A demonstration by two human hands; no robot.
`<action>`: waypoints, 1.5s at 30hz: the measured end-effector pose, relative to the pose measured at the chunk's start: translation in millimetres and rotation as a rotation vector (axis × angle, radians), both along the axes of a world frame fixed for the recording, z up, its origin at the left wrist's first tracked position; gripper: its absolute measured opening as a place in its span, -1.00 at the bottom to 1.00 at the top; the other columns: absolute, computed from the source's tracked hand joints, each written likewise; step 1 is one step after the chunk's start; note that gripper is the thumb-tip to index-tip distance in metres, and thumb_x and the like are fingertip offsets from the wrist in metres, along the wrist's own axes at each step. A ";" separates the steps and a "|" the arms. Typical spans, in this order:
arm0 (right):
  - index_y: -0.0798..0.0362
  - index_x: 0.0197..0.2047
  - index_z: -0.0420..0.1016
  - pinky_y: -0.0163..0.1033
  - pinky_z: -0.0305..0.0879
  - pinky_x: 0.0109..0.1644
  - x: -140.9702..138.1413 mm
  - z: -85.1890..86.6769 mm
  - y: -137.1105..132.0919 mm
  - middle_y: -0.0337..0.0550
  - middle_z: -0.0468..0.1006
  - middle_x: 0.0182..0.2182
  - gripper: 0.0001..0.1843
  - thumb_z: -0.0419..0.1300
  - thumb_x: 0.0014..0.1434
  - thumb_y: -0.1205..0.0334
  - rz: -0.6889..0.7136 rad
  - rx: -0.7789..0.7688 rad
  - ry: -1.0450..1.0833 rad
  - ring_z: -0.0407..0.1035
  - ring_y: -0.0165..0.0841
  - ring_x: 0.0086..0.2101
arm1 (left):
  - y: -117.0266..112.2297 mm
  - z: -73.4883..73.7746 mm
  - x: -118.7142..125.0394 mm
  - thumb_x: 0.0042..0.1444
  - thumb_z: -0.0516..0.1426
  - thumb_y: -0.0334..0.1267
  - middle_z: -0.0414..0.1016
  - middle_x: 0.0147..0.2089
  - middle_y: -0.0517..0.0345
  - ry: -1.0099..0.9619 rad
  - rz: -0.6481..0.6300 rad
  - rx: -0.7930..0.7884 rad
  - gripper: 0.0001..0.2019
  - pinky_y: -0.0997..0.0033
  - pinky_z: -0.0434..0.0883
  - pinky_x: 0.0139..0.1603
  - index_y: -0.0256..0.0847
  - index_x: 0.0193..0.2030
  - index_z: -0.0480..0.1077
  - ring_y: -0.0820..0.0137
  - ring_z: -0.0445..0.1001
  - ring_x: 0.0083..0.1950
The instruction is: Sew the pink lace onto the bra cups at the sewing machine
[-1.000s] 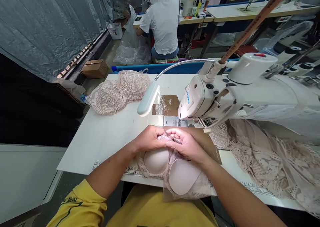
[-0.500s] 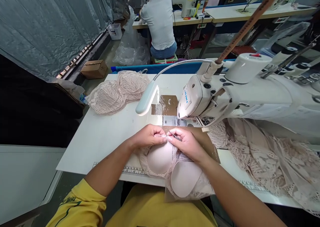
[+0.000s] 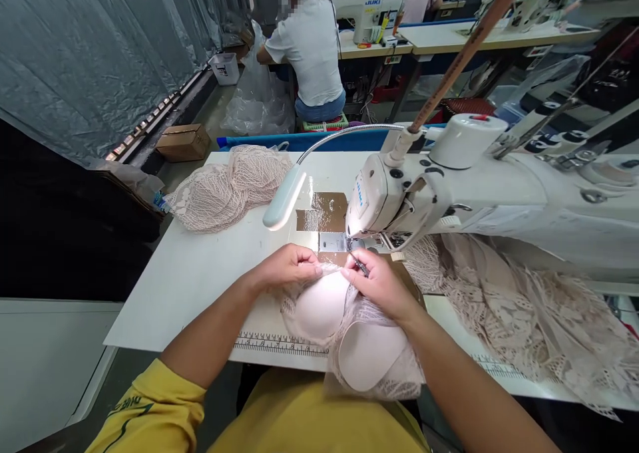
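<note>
A pale pink lace bra (image 3: 322, 306) with smooth moulded cups lies across the front edge of the sewing table, one cup hanging over toward my lap. My left hand (image 3: 292, 265) pinches its upper lace edge between thumb and fingers. Close by on the right, my right hand (image 3: 374, 277) is closed, its thumb at the same edge. Small dark metal thread snips (image 3: 360, 265) are tucked in the fingers of that hand, points toward the machine; their handles are mostly hidden. Just beyond both hands is the needle area of a white sewing machine (image 3: 379, 193).
Another lace bra (image 3: 229, 187) lies at the table's back left. More lace pieces (image 3: 519, 306) are heaped at right, under and before the machine arm. A lamp (image 3: 284, 197) on a bent neck hangs over the table (image 3: 200, 273). A co-worker (image 3: 314, 54) sits beyond.
My hands have moved slightly apart along the lace edge, and the snips now point up toward the machine. The whole view has shifted a little. The co-worker's arm has moved out to the left.
</note>
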State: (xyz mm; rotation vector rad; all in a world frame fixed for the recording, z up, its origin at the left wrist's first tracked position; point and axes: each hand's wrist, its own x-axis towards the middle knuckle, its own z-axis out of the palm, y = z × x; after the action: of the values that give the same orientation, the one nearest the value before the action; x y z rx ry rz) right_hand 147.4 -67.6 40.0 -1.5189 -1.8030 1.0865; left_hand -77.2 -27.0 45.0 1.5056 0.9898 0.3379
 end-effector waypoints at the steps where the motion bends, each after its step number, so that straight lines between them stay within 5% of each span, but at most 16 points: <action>1: -0.01 -0.40 0.33 -0.34 0.11 -0.42 3.9 0.5 0.0 -0.33 0.36 -0.52 -0.87 0.11 0.13 0.14 -0.040 0.015 -0.065 0.22 -0.43 -0.52 | 4.4 1.2 -2.1 0.04 0.16 -0.06 0.26 -0.51 0.26 0.047 0.008 0.018 -0.71 0.56 0.13 -0.52 -0.31 -0.41 0.37 0.55 0.19 -0.51; 4: -0.05 -0.32 0.45 -0.33 0.12 -0.42 14.5 1.3 2.3 -0.28 0.48 -0.48 -0.84 0.07 0.16 0.12 -0.018 0.071 -0.253 0.30 -0.38 -0.49 | 22.1 4.3 -2.8 0.06 0.12 -0.11 0.25 -0.53 0.27 0.192 0.001 0.147 -0.75 0.54 0.15 -0.51 -0.28 -0.45 0.34 0.53 0.21 -0.53; 8: -0.10 -0.19 0.55 -0.33 0.14 -0.36 20.3 0.9 5.6 -0.18 0.58 -0.28 -0.77 0.10 0.13 0.18 0.094 0.138 -0.439 0.40 -0.32 -0.35 | 40.4 6.8 11.1 0.08 0.07 -0.21 0.39 -0.40 0.14 0.375 -0.013 0.548 -0.82 0.44 0.27 -0.37 -0.27 -0.36 0.42 0.38 0.36 -0.36; 12: -0.14 -0.08 0.55 -0.32 0.18 -0.34 24.8 -6.6 2.6 -0.18 0.58 -0.24 -0.71 0.10 0.15 0.17 0.117 0.149 -0.487 0.42 -0.30 -0.32 | 26.9 7.6 26.6 0.13 0.04 -0.28 0.43 -0.11 -0.05 0.493 0.033 0.860 -0.74 0.27 0.37 -0.13 -0.26 -0.08 0.43 0.21 0.40 -0.10; 20: -0.12 0.08 0.45 -0.29 0.23 -0.27 30.0 -22.7 -4.6 -0.16 0.57 -0.23 -0.57 0.07 0.15 0.29 0.068 0.272 -0.484 0.41 -0.28 -0.26 | -18.6 -11.0 52.3 0.21 0.01 -0.16 0.38 0.05 -0.13 0.523 -0.219 1.007 -0.67 0.11 0.35 0.05 -0.29 0.02 0.37 0.13 0.36 0.05; 30: -0.06 0.08 0.44 -0.26 0.21 -0.33 21.9 -16.3 -1.7 -0.11 0.57 -0.21 -0.55 0.01 0.15 0.34 0.102 0.244 -0.666 0.43 -0.27 -0.29 | 11.0 -16.4 49.9 0.17 -0.01 -0.18 0.26 0.24 -0.24 0.512 -0.384 1.093 -0.51 0.01 0.24 0.19 -0.39 0.20 0.24 0.06 0.22 0.24; 45: -0.02 0.13 0.39 -0.26 0.23 -0.29 23.3 -28.6 1.3 -0.06 0.58 -0.16 -0.53 0.02 0.15 0.31 0.134 0.243 -0.634 0.45 -0.27 -0.29 | 25.8 -16.6 48.9 0.08 0.00 -0.24 0.31 0.22 -0.18 0.542 -0.450 1.117 -0.47 0.07 0.21 0.17 -0.40 0.20 0.27 0.07 0.30 0.14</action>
State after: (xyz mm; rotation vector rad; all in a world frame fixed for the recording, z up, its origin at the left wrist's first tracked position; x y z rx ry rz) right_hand 170.7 -66.4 11.4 -1.7262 -2.3776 0.4232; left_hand -28.3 -1.1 28.4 2.8877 0.8431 0.1403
